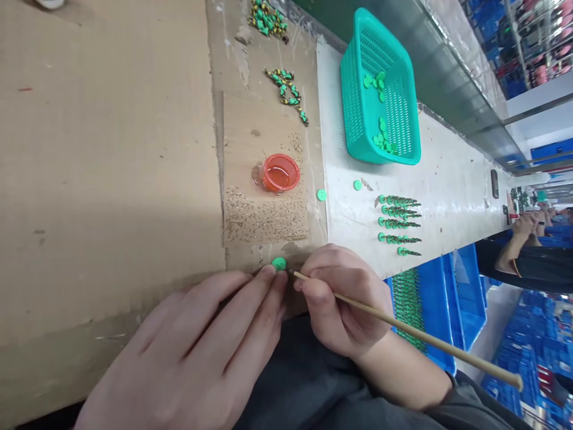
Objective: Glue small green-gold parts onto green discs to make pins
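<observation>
Disc (279, 263), green and button-like, sits at the fingertips of the left hand (197, 343), near the front part of the brown cardboard (111, 149). Left hand: fingers together and extended, gripping the disc along its near edge; thumb hidden from view. Right hand (344, 298): curled in a pen-like grip around a thin wooden stick (403, 325). Stick tip points at the disc, just beside it; cannot tell whether they touch. Other end slants out to the right, over the forearm.

Beyond the hands: red cup (281, 161), upright, with some liquid inside, on a cardboard patch (242, 119) dotted with small specks. Two loose green discs (321, 194) lie to the right of the cup. Farther off, two clusters of green, yellow and black pieces (268, 21).

Right side: teal perforated basket (353, 89) containing more discs; nearer, five rows of small green-and-dark pieces (400, 224) on a white surface (344, 233). Blue bins (468, 298) stand past the right forearm. Far right: another person (532, 266) at the bench.
</observation>
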`<state>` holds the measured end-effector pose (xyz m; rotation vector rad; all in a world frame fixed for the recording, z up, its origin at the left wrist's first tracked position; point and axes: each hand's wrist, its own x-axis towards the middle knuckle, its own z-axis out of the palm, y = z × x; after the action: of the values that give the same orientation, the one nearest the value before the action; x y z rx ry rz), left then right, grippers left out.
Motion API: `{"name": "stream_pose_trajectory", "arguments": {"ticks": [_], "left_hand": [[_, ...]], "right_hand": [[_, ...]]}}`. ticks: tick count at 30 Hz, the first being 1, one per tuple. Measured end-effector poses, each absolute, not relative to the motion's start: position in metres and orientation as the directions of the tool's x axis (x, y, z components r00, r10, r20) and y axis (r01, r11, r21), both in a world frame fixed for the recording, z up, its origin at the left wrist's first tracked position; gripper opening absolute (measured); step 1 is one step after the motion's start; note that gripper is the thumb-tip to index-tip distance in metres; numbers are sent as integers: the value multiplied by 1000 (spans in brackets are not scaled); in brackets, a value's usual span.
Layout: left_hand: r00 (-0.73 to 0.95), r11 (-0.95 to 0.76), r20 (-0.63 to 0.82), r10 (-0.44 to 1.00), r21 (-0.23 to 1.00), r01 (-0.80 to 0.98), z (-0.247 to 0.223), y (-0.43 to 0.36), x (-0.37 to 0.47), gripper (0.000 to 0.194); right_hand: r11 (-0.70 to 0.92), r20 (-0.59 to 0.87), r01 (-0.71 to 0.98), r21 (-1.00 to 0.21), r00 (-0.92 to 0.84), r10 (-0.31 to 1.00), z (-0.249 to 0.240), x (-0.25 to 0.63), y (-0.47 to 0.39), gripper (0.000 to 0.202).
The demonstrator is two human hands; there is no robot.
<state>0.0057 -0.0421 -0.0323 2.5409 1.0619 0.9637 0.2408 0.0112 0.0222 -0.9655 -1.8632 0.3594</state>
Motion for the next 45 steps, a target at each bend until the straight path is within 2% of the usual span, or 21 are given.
{"name": "stream_pose_trajectory", "arguments": {"ticks": [11, 14, 21, 26, 31, 38, 45], "left_hand": [[530, -725, 496, 688, 426, 542, -30, -39, 5, 47], [522, -732, 517, 678, 414, 541, -29, -37, 7, 45], [524, -732, 515, 679, 410, 544, -27, -34, 8, 40], [517, -735, 530, 672, 389, 555, -22, -31, 10, 41], [529, -761, 560, 638, 354, 543, -20, -24, 13, 41], [535, -791, 608, 586, 290, 538, -24, -16, 12, 25], [509, -769, 597, 620, 333, 546, -28, -21, 11, 30]], "right_hand": [[568, 542, 530, -629, -225, 810, 26, 240, 7, 14], [547, 541, 519, -657, -182, 821, 24, 240, 4, 14], [575, 548, 479, -663, -212, 809, 24, 241, 7, 11], [621, 646, 429, -656, -108, 756, 30, 240, 20, 9], [553, 636, 510, -659, -16, 772, 44, 238, 60, 13], [582, 617, 547, -602, -145, 774, 43, 231, 104, 31], [534, 561, 571, -623, -150, 814, 38, 232, 103, 34]]}}
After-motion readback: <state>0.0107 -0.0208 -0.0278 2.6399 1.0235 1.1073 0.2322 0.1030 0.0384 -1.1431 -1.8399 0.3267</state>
